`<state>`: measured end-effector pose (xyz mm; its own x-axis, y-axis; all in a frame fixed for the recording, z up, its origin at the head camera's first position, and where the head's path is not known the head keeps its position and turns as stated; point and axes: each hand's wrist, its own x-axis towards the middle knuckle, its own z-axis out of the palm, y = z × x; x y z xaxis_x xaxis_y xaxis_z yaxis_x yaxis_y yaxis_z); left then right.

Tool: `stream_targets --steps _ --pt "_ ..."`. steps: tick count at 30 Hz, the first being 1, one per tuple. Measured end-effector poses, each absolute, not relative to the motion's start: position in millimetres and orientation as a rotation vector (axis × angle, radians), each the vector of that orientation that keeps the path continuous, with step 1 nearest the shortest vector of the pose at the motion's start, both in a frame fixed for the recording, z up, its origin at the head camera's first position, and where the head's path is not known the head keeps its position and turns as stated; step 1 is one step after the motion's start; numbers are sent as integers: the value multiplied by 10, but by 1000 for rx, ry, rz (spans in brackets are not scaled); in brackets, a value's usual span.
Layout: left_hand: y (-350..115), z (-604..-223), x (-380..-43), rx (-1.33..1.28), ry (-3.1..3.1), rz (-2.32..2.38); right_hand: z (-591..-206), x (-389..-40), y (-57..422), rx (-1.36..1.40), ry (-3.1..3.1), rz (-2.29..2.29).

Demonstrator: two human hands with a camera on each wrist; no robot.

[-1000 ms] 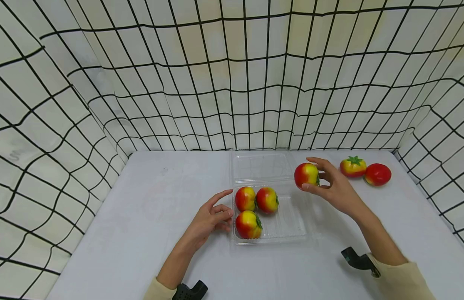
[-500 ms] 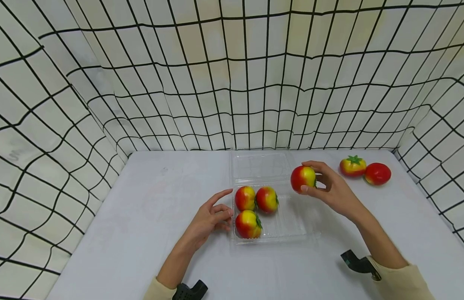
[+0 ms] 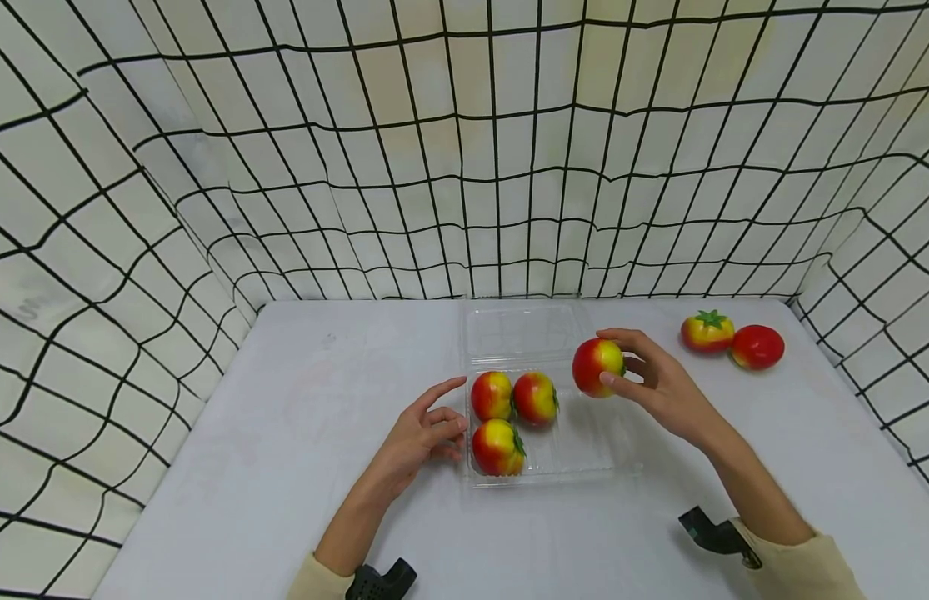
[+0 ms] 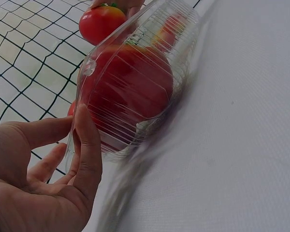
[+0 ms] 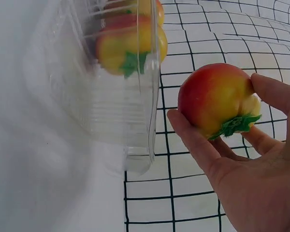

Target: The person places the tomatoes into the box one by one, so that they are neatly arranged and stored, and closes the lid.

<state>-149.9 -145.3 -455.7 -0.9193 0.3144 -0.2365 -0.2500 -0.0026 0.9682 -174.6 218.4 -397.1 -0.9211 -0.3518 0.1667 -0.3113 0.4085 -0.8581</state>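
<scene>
In the head view, my right hand (image 3: 656, 387) holds a red-and-yellow toy tomato (image 3: 595, 367) between thumb and fingers, raised above the right part of a clear plastic clamshell box (image 3: 584, 454). Its green leafy top (image 5: 237, 125) faces the palm in the right wrist view. Three similar tomatoes lie at the box's left: one at back left (image 3: 491, 396), one beside it (image 3: 535, 399) and one in front (image 3: 498, 447). My left hand (image 3: 415, 437) rests relaxed fingertips against the box's left rim; the left wrist view shows the fingers (image 4: 87, 145) touching the clear wall.
Two more toy tomatoes sit at the table's back right, one with its green top up (image 3: 707, 333) and a redder one (image 3: 756, 347). The box's lid (image 3: 522, 333) lies open behind it. Black netting (image 3: 497, 179) surrounds the white table (image 3: 322, 383) at back and sides.
My right hand has carried the toy tomato leftward and toward the near side, over the box. The left hand, the box and the other tomatoes stay in place.
</scene>
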Motion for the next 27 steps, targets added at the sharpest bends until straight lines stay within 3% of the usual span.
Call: stream_targets --steps 27 --pt "-1453 -4569 -1502 67 1906 1970 -4055 -1588 1964 -700 2562 -1430"
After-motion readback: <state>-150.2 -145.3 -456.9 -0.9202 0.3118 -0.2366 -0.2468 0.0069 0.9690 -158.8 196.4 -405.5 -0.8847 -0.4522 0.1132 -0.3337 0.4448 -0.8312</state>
